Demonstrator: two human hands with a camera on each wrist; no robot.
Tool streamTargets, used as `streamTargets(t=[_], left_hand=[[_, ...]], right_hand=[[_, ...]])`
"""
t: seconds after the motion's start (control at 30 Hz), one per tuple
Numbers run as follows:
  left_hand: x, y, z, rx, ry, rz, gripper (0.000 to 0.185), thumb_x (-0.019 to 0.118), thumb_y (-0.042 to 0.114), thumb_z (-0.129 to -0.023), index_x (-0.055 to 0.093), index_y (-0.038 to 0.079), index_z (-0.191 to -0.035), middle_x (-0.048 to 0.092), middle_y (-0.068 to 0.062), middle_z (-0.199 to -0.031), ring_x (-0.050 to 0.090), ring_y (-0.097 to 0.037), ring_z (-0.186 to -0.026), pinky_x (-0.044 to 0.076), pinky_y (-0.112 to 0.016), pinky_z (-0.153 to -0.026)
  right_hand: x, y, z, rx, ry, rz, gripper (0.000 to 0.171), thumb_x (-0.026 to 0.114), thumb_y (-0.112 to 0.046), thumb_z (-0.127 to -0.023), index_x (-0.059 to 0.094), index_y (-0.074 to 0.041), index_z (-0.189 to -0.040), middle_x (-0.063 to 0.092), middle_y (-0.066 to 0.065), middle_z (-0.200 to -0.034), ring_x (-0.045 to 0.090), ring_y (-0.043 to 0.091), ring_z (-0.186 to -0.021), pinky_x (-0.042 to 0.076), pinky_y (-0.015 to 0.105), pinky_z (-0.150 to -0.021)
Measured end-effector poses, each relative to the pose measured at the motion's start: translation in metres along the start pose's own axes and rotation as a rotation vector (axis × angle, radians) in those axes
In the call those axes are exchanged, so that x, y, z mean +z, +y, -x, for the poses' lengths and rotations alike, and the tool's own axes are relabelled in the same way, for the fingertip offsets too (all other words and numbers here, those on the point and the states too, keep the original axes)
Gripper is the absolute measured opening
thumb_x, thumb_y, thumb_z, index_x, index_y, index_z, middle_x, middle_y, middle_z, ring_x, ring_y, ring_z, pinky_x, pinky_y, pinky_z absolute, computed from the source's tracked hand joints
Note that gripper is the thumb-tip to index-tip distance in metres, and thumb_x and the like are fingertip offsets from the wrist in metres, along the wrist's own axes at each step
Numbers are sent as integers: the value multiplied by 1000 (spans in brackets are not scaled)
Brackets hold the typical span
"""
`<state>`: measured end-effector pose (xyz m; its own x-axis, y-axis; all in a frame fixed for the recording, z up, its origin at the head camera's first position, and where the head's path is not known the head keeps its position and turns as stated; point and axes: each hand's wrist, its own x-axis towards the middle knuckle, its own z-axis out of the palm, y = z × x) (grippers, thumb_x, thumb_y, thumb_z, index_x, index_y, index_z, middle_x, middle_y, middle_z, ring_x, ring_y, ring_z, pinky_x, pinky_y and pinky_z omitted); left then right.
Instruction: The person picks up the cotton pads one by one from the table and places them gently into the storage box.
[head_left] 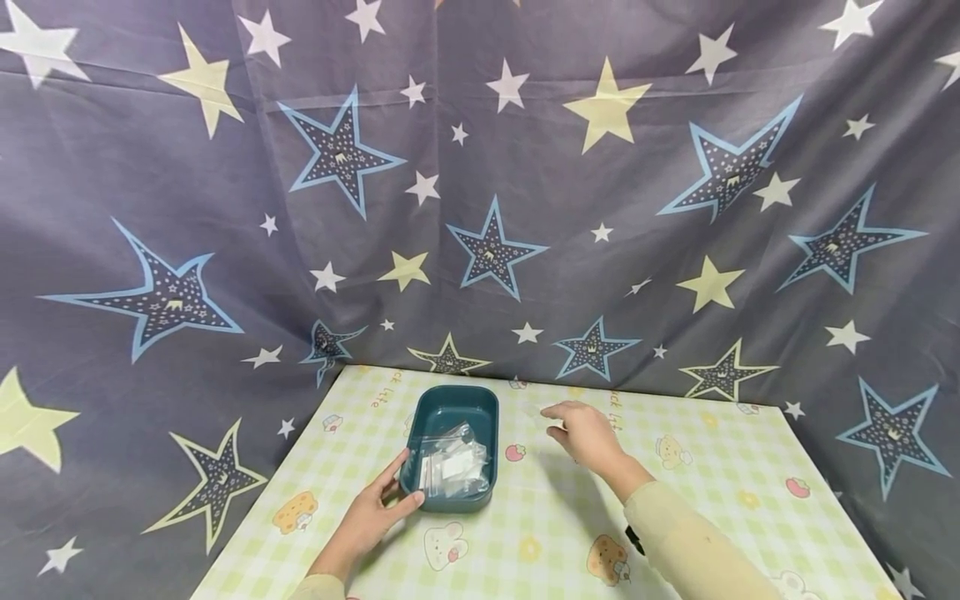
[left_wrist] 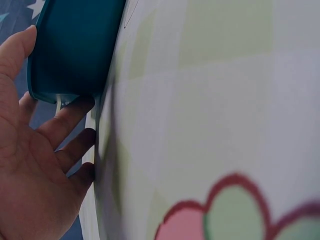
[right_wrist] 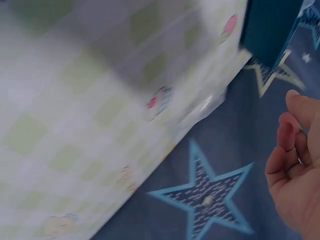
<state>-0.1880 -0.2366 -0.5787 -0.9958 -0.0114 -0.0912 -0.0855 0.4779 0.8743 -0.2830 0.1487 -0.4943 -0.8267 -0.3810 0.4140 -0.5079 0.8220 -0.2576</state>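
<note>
Fingers: our left hand (head_left: pixel 369 518) lies with its fingers relaxed and nearly straight against the near left corner of the teal tray (head_left: pixel 486 408); the thumb touches the tray's near wall, and nothing is pinched. In the left wrist view the same fingers (left_wrist: pixel 67 122) spread under the tray's (left_wrist: pixel 75 45) rim. The tray stands on the checked tablecloth (head_left: pixel 675 500), towards the table's far left corner, and holds a loose heap of small clear plastic bags (head_left: pixel 452 464). To its right, our right hand (head_left: pixel 583 433) hovers near the far edge with fingers extended and slightly curved, holding nothing; in the right wrist view its fingers (right_wrist: pixel 287 145) are loosely bent. Just beyond its fingertips a small clear bag (head_left: pixel 534 410) seems to lie flat on the cloth; it is faint, so we cannot be sure. Risk, as we judge it: so thin and slippery a bag could slide from the fingertips towards the far edge, and a light tray steadied only by a flat hand could shift.
</note>
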Motion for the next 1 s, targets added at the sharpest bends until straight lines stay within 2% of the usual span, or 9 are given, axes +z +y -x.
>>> streamTargets(t=[0.13, 0.23, 0.33, 0.43, 0.53, 0.7, 0.83, 1.0], left_hand=[[0, 0, 0, 0, -2, 10, 85, 80, 50, -95, 36, 42, -167, 44, -23, -167, 55, -43, -146, 40, -64, -124], [1, 0, 0, -2, -3, 11, 85, 80, 49, -95, 36, 42, -167, 45, -23, -167, 56, -43, -146, 40, -64, -124], [1, 0, 0, -6, -5, 9, 84, 80, 49, -95, 35, 42, -167, 44, -22, -168, 55, -43, -147, 40, -64, -124], [0, 0, 0, -9, -6, 8, 84, 79, 49, -96, 35, 43, -167, 41, -22, -169, 54, -43, -148, 40, -64, -124], [0, 0, 0, -12, -5, 4, 84, 79, 49, -96, 35, 44, -167, 40, -22, -170, 53, -44, -148, 40, -64, -124], [0, 1, 0, -15, 1, -7, 84, 79, 51, -96, 35, 45, -167, 38, -22, -171, 53, -45, -148, 40, -64, -124], [0, 2, 1, -17, 2, -5, 84, 79, 50, -96, 35, 43, -167, 39, -22, -170, 53, -45, -148, 39, -64, -124], [1, 4, 2, -22, 1, -4, 84, 79, 50, -96, 34, 43, -167, 38, -21, -171, 52, -45, -149, 40, -64, -124]], right_hand=[[2, 22, 5, 180, -87, -105, 35, 83, -16, -93, 78, -12, -128, 79, 8, -124, 72, 13, -79, 59, 33, -69], [5, 37, 9, 286, -141, -190, 40, 81, -13, -95, 73, -6, -134, 78, 14, -124, 74, 17, -84, 62, 40, -76], [10, 47, 11, 339, -167, -227, 42, 79, -12, -95, 71, -2, -135, 77, 20, -125, 78, 25, -92, 63, 49, -86], [16, 53, 13, 356, -184, -232, 43, 78, -12, -96, 70, 1, -136, 75, 24, -126, 79, 31, -98, 62, 54, -93], [21, 52, 13, 361, -203, -227, 44, 75, -14, -98, 68, 1, -139, 73, 25, -133, 76, 38, -112, 59, 57, -101], [32, 45, 11, 314, -225, -134, 45, 72, -15, -101, 65, 0, -143, 69, 25, -141, 66, 46, -128, 52, 61, -112], [38, 41, 10, 289, -263, -68, 49, 71, -18, -102, 62, -2, -147, 65, 24, -146, 58, 53, -134, 48, 65, -114], [40, 34, 7, 307, -322, -77, 54, 68, -23, -105, 56, -3, -154, 58, 22, -155, 50, 56, -140, 44, 67, -116]])
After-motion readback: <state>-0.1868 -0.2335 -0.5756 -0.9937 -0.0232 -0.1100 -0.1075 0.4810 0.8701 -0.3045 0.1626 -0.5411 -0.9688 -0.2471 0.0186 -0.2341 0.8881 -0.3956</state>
